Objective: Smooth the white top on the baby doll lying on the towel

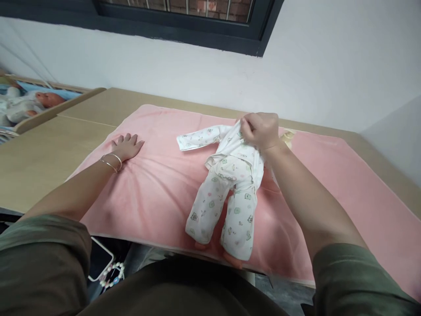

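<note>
A baby doll (226,193) in white printed pyjamas lies on a pink blanket (158,184) with its feet toward me at the near edge. My right hand (259,131) is closed on the white top near the doll's chest and neck, bunching the cloth; the doll's head is hidden behind that hand. One empty sleeve (197,139) stretches out to the left. My left hand (126,147) rests flat, fingers spread, on the blanket to the left, well apart from the doll. It wears thin bangles at the wrist.
The blanket covers a light wooden table (39,153) against a white wall under a dark window frame (184,26). A crib (36,105) with another doll stands at the far left. A phone (100,259) and a bead string lie near my lap.
</note>
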`<state>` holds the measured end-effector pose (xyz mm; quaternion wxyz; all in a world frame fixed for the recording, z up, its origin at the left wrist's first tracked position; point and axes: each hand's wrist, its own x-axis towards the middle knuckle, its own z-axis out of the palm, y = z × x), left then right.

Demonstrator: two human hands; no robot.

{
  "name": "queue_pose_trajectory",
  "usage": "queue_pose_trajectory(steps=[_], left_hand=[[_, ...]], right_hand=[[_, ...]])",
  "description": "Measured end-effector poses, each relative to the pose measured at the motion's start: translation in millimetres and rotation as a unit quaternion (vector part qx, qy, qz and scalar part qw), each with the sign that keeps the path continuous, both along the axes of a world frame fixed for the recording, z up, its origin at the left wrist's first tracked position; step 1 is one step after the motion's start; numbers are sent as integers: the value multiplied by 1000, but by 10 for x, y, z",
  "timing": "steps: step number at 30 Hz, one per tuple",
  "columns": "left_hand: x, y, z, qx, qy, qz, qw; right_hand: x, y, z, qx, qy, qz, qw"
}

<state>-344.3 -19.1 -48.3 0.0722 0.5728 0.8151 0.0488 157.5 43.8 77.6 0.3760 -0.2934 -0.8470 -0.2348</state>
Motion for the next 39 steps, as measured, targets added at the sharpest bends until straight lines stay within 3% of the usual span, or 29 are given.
queue_pose_trajectory(steps=[6, 13, 17, 20, 22, 27, 30, 33, 35, 37, 39], left_hand=[[-68, 11, -40, 0, 12, 2, 1000], [77, 40, 36, -8, 25, 15, 1000], [281, 46, 91, -3, 25, 21, 999], [569, 86, 149, 31, 10, -24, 999], [854, 124, 221, 49, -18, -73, 996], [1830, 181, 517, 112, -111, -180, 971], [2452, 179, 741, 174, -198, -260, 929], [3010, 203, 1001, 214, -377, -298, 850], [3337, 259, 1188, 195, -547, -261, 771], [3626, 347, 1363, 116, -709, -194, 668], [3880, 448, 1501, 28, -800, -156, 578]], right_hand=[[-79, -112, 137, -10, 1, -1, 1000], [-194, -150, -133, -58, -7, -1, 998], [-246, -200, -268, -53, -19, -1, 998], [-295, -295, -365, -66, -51, -18, 996], [-326, -391, -424, -87, -48, -69, 993], [-419, -714, -576, -213, -17, -166, 963], [-472, -862, -663, -258, -11, -162, 952], [-430, -894, -663, -253, 50, -150, 955], [-296, -856, -580, -214, 122, -166, 955], [-76, -790, -446, -145, 193, -207, 948], [188, -712, -306, -83, 229, -242, 939]])
